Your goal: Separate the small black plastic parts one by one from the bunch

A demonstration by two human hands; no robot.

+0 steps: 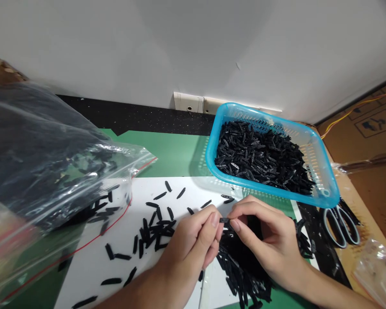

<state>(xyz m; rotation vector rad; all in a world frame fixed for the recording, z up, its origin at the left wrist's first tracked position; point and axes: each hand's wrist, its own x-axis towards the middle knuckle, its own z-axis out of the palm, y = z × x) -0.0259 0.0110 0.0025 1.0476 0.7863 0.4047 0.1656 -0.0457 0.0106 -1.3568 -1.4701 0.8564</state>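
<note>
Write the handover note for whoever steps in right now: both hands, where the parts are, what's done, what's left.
Left hand and right hand: both pinch one small black piece between their fingertips, above the white sheet.
Parts: loose black pieces are scattered on the sheet, with a denser pile under the right hand. The clear zip bag at left holds more.
Done, by the look of it: the blue basket at upper right is nearly full of black pieces.
Left: the scattered pieces, the pile and the bag's contents.
Nearby: scissors right of the basket.
</note>
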